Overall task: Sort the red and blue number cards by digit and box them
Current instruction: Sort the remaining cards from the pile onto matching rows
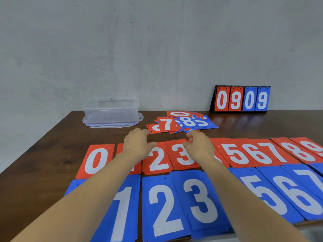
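My left hand (138, 144) and right hand (200, 146) hover mid-frame, both loosely curled and empty, below the pile (181, 122) of flat rectangular cards. Clear plastic box (111, 110) sits centre-left.

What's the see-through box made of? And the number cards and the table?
Box: likely clear plastic, glossy; you can see right through it. Cards: thin, flat, matte sheets, maybe plastic or coated card. Table: dark wood look, with grain; real wood or veneer is unclear.

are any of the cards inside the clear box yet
No, the clear box shows no red or blue through its walls, and the loose pile of cards lies on the table beside it.
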The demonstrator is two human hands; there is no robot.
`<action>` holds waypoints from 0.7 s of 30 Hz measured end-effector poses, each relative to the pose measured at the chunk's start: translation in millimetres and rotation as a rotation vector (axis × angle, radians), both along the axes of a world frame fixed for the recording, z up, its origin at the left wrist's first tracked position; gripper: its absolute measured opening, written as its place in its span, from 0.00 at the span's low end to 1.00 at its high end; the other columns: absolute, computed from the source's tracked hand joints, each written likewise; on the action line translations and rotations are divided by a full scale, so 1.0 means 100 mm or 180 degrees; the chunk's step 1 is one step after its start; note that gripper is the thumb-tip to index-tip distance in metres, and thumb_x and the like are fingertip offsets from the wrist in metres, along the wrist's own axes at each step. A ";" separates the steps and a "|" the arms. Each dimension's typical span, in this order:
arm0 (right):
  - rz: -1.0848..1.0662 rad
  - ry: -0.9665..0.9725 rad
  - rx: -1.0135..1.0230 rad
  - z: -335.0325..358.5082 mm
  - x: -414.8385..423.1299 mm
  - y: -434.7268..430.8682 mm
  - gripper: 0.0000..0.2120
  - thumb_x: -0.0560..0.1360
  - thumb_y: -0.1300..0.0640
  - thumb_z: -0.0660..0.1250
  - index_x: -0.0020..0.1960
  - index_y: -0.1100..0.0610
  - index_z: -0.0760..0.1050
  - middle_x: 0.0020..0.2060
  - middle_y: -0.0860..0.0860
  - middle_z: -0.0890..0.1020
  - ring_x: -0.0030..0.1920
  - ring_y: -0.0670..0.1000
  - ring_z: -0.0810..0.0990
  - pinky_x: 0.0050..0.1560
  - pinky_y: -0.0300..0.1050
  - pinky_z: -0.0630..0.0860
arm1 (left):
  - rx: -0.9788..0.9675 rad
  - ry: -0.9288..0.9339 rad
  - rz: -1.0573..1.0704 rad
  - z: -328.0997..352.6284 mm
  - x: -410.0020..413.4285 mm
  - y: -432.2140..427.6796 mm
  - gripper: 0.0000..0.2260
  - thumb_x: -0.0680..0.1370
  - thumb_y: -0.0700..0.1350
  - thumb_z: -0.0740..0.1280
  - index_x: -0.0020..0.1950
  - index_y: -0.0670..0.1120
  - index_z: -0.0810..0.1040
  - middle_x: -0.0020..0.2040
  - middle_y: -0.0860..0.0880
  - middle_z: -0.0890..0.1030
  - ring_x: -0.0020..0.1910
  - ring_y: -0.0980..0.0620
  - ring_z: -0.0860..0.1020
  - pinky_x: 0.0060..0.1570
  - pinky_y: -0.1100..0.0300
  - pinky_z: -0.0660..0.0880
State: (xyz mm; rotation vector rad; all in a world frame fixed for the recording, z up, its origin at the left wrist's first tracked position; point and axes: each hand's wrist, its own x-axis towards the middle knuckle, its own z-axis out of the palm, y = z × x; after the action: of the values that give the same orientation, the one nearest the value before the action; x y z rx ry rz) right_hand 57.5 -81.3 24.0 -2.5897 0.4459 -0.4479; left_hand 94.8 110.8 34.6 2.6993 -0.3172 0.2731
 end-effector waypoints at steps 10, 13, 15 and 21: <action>0.0038 0.0210 -0.0228 -0.05 0.44 -1.07 0.15 0.77 0.54 0.63 0.63 0.55 0.75 0.58 0.51 0.79 0.59 0.53 0.77 0.53 0.45 0.74 | 0.0235 0.0059 -0.0243 -0.06 0.43 -0.93 0.22 0.78 0.55 0.65 0.70 0.48 0.72 0.68 0.48 0.73 0.68 0.47 0.69 0.64 0.53 0.65; 0.0194 0.0341 -0.0433 -0.07 0.67 -1.36 0.14 0.78 0.53 0.62 0.61 0.56 0.75 0.58 0.53 0.78 0.58 0.54 0.76 0.54 0.49 0.76 | 0.0345 0.0161 -0.0165 -0.11 0.58 -1.18 0.22 0.79 0.55 0.64 0.70 0.46 0.70 0.69 0.47 0.72 0.68 0.47 0.68 0.65 0.54 0.64; 0.0434 0.0451 -0.0750 -0.06 0.83 -1.46 0.17 0.80 0.52 0.60 0.67 0.56 0.71 0.61 0.54 0.75 0.62 0.54 0.72 0.57 0.49 0.73 | 0.0491 0.0281 -0.0097 -0.13 0.67 -1.31 0.24 0.80 0.55 0.62 0.72 0.45 0.67 0.72 0.46 0.68 0.71 0.48 0.65 0.69 0.54 0.61; 0.1523 0.0923 -0.1300 -0.10 1.24 -1.41 0.26 0.82 0.47 0.53 0.76 0.56 0.56 0.75 0.52 0.61 0.75 0.55 0.55 0.72 0.54 0.55 | 0.0928 0.0947 0.0028 -0.23 0.90 -1.50 0.28 0.82 0.58 0.51 0.79 0.46 0.53 0.79 0.48 0.52 0.78 0.49 0.50 0.75 0.50 0.48</action>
State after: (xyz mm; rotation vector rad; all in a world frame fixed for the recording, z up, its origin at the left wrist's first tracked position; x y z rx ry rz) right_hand 181.5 -222.5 14.3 -3.0387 -0.2065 0.0099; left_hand 184.7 -38.7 11.6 2.9720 -0.2733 -0.1882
